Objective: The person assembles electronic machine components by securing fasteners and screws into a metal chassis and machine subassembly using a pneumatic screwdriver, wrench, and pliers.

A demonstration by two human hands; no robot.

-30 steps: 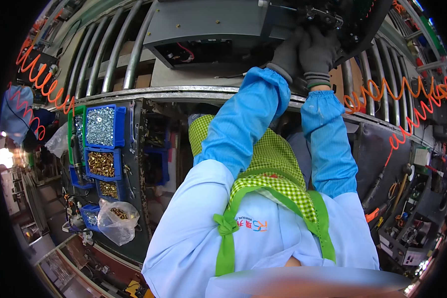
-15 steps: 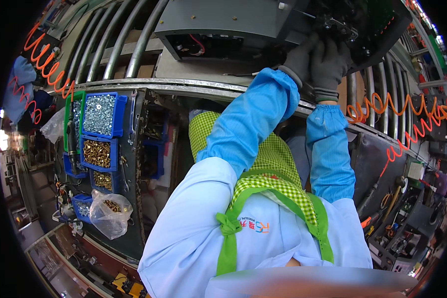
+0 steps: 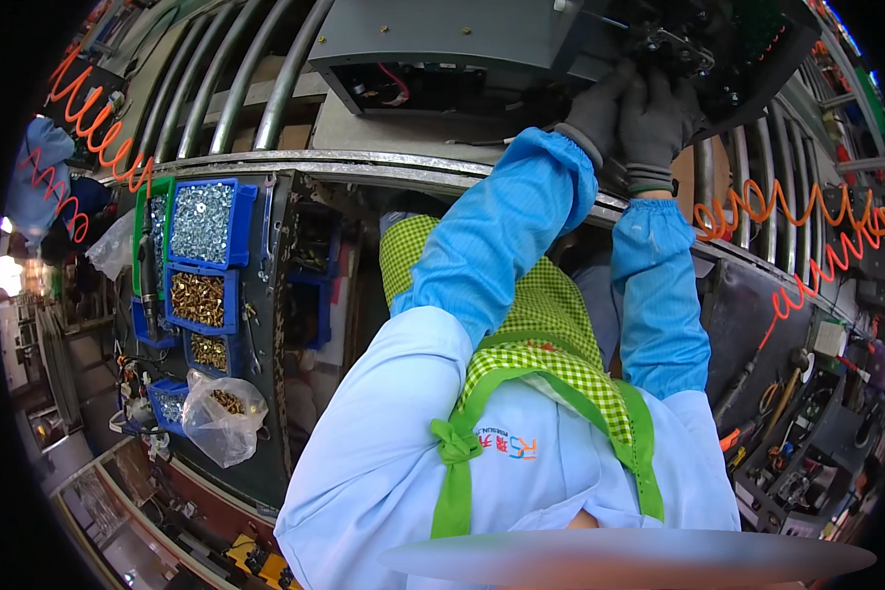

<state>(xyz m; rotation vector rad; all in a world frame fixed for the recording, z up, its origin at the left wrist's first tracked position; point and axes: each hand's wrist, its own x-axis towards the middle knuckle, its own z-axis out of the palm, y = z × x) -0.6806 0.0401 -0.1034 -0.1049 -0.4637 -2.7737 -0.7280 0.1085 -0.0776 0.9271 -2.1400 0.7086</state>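
Both my hands wear dark grey gloves and reach into the open side of a dark grey metal cabinet (image 3: 442, 44) at the top of the head view. My left hand (image 3: 597, 113) is closed, its fingertips dark against the shadowed interior. Beside it, almost touching, my right hand (image 3: 656, 123) is also closed, its fingers curled upward. What either one grips is too dark and hidden to name. Just beyond the fingers sits a shiny metal fitting (image 3: 683, 54). A red wire (image 3: 395, 84) shows in the cabinet's lower opening, to the left of my hands.
The cabinet rests on a conveyor of metal rollers (image 3: 251, 84). At left, blue bins hold silver fasteners (image 3: 203, 224) and brass-coloured fasteners (image 3: 197, 299), near a plastic bag (image 3: 224, 421) and a wrench (image 3: 266, 221). Orange coiled hoses (image 3: 792, 211) hang at right, above a tool tray (image 3: 787, 472).
My hands stay at the same spot in the cabinet, with only a slight shift of the fingers. The whole view has moved a little.
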